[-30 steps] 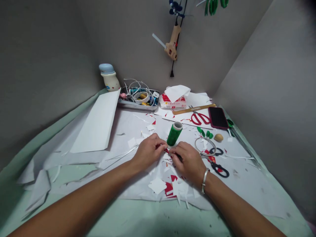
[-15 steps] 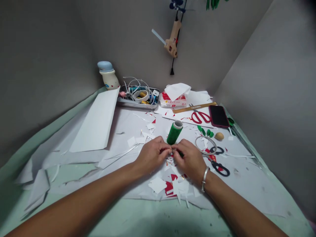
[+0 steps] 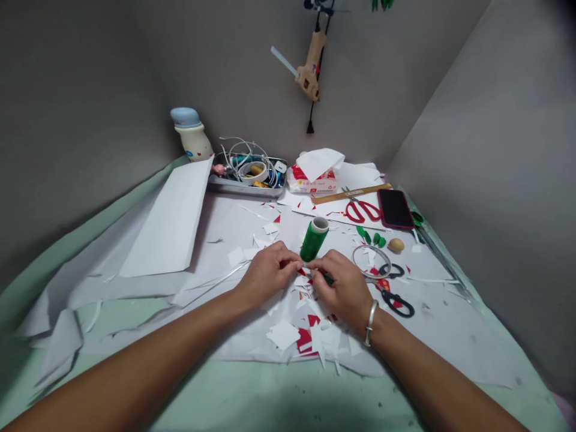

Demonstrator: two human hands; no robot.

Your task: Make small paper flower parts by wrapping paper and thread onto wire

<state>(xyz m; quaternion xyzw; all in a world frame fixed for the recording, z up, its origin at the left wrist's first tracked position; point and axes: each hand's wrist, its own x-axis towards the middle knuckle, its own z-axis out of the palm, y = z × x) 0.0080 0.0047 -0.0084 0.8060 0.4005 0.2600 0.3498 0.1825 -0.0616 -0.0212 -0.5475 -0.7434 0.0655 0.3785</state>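
Our left hand (image 3: 269, 275) and right hand (image 3: 339, 285) clench a small red paper piece (image 3: 306, 272) between their fingertips, just below the centre of view. At twelve o'clock from them stands an upright, finely wound green thread spool (image 3: 314, 240); jagged white paper scraps (image 3: 283, 335) lie at six o'clock.

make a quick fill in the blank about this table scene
The metal bangle is on the ____ wrist.
The spool standing upright just beyond the left hand and right hand is wound with ____ thread.
The scissors lying next to the phone have ____ handles.
A hot glue gun hangs against the ____.

right, green, red, wall
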